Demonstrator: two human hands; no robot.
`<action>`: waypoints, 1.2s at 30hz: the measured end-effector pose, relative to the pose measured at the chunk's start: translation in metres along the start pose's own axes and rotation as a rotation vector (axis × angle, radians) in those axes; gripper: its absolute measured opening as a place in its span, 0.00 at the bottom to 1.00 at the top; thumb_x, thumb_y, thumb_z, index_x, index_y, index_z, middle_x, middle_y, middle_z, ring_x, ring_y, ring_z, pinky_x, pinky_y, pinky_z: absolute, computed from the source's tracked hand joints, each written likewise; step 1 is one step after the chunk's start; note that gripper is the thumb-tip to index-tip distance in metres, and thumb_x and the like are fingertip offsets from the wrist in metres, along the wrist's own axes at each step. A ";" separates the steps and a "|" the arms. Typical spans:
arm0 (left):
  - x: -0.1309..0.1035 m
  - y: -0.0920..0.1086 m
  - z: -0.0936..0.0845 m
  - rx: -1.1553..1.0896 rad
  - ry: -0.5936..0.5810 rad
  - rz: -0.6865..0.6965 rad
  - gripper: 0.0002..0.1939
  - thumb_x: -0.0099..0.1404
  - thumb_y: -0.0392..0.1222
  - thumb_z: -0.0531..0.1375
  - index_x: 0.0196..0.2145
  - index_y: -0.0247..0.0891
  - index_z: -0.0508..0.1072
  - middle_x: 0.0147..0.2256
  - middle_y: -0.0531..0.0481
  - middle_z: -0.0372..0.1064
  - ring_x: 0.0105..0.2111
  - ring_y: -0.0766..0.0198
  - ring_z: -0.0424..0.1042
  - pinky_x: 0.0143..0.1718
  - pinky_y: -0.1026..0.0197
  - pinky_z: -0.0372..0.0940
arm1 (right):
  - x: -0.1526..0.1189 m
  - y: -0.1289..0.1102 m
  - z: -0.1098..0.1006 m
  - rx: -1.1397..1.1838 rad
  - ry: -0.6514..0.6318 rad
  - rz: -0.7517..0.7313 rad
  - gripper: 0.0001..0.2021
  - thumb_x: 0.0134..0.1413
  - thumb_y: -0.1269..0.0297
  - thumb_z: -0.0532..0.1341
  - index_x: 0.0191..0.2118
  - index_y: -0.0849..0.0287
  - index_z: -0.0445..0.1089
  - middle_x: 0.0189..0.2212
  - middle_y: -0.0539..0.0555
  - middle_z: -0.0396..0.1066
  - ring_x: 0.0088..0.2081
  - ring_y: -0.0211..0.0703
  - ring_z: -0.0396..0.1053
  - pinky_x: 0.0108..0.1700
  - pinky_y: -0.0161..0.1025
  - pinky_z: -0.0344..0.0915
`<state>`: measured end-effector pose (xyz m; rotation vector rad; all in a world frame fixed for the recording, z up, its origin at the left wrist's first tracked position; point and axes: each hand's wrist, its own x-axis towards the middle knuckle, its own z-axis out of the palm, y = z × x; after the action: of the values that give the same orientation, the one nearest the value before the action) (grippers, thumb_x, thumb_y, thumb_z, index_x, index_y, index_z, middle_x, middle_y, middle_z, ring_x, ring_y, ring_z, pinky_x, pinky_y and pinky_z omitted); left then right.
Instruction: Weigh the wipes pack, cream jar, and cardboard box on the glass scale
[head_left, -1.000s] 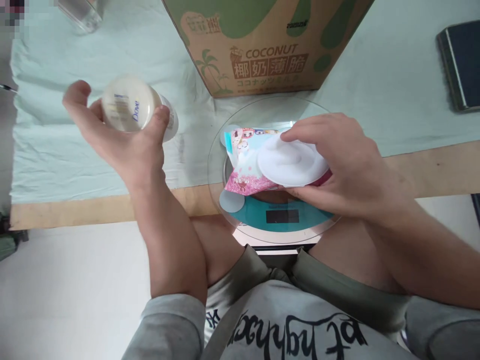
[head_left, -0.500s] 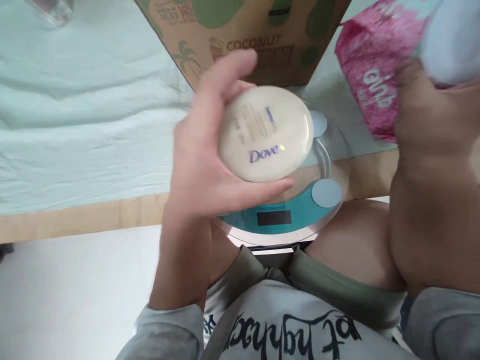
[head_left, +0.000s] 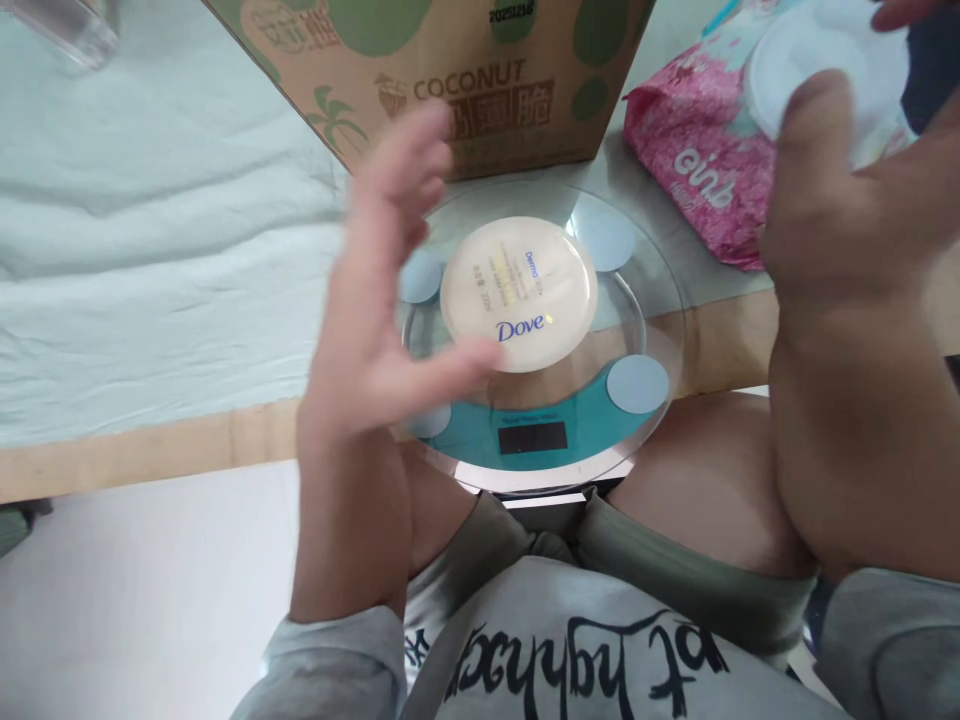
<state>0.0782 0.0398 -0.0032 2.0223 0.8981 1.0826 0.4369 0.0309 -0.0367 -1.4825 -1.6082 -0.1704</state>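
Observation:
A cream-coloured oval Dove tub (head_left: 525,280) rests label up on a round glass scale (head_left: 664,310) with a teal band and a dark display. Only its top shows, so its depth is unclear. My left hand (head_left: 375,310) is open at its left side, thumb and fingers spread, and blurred. The thumb tip overlaps the tub's near edge; whether it touches I cannot tell. At the right, my right hand (head_left: 847,190) has thumb and fingers apart, in front of a white rounded plastic piece (head_left: 810,65) over a pink wipes packet (head_left: 697,165). Contact there is unclear.
A cardboard box (head_left: 480,140) with coconut prints stands just behind the scale. A clear container (head_left: 79,30) sits at the far left on the pale green cloth (head_left: 150,250). The wooden table edge (head_left: 150,445) runs under the scale, above my thighs.
My left hand has put the Dove tub down on the scale, let go and drawn left. The right hand's fingers show apart, and the view has shifted slightly.

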 end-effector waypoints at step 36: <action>-0.011 -0.030 -0.040 0.216 0.209 -0.168 0.83 0.27 0.67 0.88 0.74 0.35 0.59 0.71 0.37 0.69 0.68 0.44 0.75 0.74 0.48 0.74 | -0.025 -0.023 0.038 0.349 -0.584 0.308 0.35 0.72 0.42 0.69 0.25 0.64 0.56 0.21 0.50 0.47 0.28 0.26 0.45 0.35 0.36 0.51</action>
<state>0.0315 0.0559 -0.0143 1.9854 1.3186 1.1581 0.3946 0.0317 -0.0649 -1.5529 -1.7046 0.7426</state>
